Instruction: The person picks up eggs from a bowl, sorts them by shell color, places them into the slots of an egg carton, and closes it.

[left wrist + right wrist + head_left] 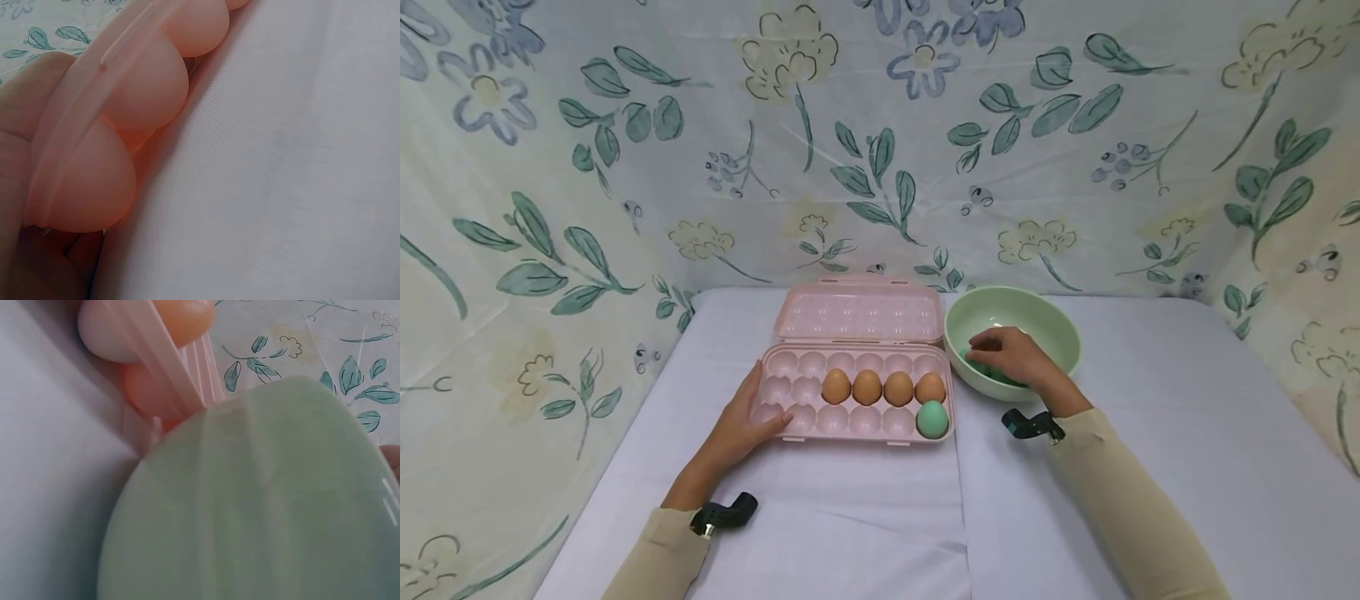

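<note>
Head view: mid-frame, the pink egg carton (832, 421) is gripped at its left end by the left hand (741, 427). Right of centre, the right hand (1018, 358) is held inside the green bowl (1051, 325), over green objects (1003, 377); whether one is pinched cannot be told. If the bowl were nudged, the carton could be knocked and the brown eggs (867, 387) jolted.

A floral-print fabric backdrop (880, 167) hangs at twelve o'clock, continuing round towards nine and three; a white tablecloth (857, 517) lies creased at six.
</note>
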Demonstrator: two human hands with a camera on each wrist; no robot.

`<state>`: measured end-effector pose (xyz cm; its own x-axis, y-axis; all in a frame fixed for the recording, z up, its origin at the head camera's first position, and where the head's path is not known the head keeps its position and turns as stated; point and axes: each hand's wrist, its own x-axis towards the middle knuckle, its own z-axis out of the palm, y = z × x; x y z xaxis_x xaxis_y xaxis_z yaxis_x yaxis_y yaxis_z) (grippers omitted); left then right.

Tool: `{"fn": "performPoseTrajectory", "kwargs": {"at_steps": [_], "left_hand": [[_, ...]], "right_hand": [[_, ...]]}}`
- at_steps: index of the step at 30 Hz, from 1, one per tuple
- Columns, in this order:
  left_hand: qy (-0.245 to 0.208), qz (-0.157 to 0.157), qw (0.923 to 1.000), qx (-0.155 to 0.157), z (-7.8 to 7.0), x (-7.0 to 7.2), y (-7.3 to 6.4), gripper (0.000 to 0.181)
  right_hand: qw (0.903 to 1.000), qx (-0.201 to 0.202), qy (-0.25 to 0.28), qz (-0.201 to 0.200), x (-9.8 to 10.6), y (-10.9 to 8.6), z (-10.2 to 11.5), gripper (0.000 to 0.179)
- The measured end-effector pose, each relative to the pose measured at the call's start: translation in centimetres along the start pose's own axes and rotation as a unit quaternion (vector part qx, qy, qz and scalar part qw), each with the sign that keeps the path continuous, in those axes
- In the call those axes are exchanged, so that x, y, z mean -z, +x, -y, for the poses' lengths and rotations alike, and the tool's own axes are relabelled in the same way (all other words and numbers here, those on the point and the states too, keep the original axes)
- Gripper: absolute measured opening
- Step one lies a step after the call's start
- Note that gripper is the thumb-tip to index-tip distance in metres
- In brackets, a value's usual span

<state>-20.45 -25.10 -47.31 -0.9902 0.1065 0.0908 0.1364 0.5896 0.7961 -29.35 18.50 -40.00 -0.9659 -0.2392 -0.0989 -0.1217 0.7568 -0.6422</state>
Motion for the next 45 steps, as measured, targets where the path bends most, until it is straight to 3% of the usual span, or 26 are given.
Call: {"fn": "performPoseTrajectory", "kwargs": {"at_steps": [30, 39, 45], "left_hand": [[-0.002, 0.006, 0.9999, 0.013, -0.2, -0.1, 0.0, 0.111], [0.002, -0.001, 1.0, 0.002, -0.27, -0.15, -0.06, 0.111], [-0.005, 0.001, 1.0, 0.008, -0.27, -0.33, -0.34, 0.111]], "right_hand": [[0.9993, 0.025, -0.025, 0.016, -0.2, 0.19, -0.25, 0.036], [0.9989, 0.042, -0.021, -0.009, -0.27, 0.08, -0.42, 0.037], [0.9995, 0.024, -0.006, -0.019, -0.43, -0.33, -0.38, 0.039]]}}
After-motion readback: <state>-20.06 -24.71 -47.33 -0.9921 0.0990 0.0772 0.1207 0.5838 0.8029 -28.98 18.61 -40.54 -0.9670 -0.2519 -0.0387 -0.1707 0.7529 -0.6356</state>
